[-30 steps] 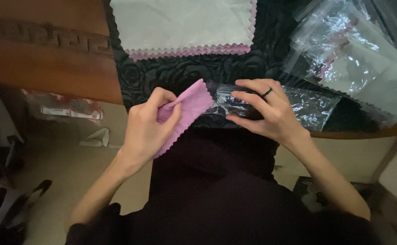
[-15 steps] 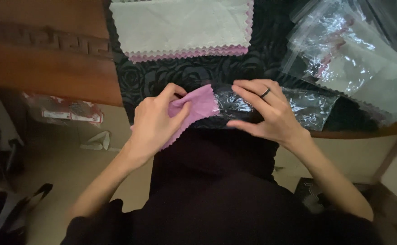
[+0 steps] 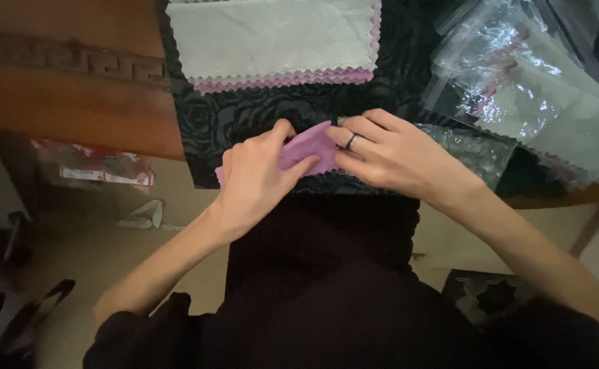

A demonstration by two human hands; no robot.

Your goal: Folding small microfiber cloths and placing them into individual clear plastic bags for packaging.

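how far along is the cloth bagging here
Done: filled clear bags lie piled at the table's right. In hand: the left hand pushes a pink cloth toward the clear bag under the right hand; how much is inside is hidden. Left: a stack of cloths on the black mat remains unbagged.

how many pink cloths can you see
2 show. One pink cloth is pinched between the left hand and right hand. Another's pink edge peeks out under the white cloth on top; more may be hidden.
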